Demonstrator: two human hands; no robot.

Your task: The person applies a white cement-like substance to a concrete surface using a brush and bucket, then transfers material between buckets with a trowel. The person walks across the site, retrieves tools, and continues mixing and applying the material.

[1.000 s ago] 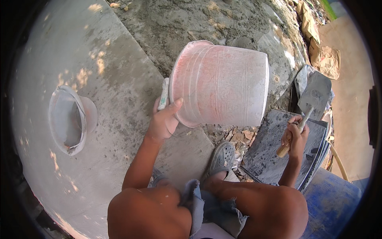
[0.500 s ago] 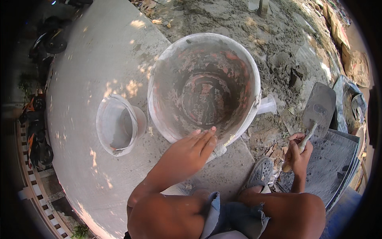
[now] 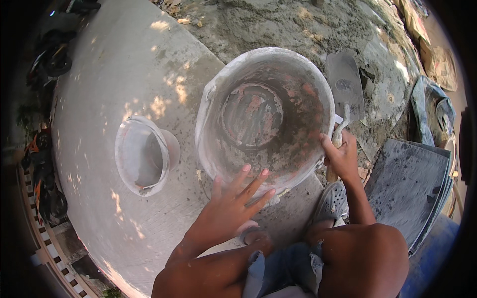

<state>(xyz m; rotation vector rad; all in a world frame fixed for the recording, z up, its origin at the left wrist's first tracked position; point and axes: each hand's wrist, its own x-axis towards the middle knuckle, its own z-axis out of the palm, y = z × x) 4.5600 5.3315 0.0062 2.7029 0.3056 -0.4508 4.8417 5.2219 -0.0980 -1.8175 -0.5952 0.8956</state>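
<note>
In front of me stands a large bucket [image 3: 263, 116], tilted, its inside coated with grey mortar over reddish patches. My left hand [image 3: 233, 203] is at its near rim with the fingers spread, holding nothing. At the bucket's right side, my right hand [image 3: 344, 155] is closed round the handle of a trowel [image 3: 344, 82], whose grey blade points away from me over the mortar. That hand's thumb lies at the bucket rim; whether it presses on it I cannot tell. On the concrete to the left is a smaller whitish pail [image 3: 144, 156] with some grey at the bottom.
Wet grey mortar [image 3: 278, 30] spreads over the ground at the far side. Dark flat sheets [image 3: 410, 184] are stacked at the right, beside a crumpled blue-grey bag [image 3: 430, 107]. Motorcycles [image 3: 47, 179] stand along the far left. My shoe [image 3: 330, 203] is close to the bucket.
My right hand has brought the trowel left to the bucket's side. The bucket has tilted and shifted slightly right. My left hand's fingers have spread, and the hand has drawn back a little.
</note>
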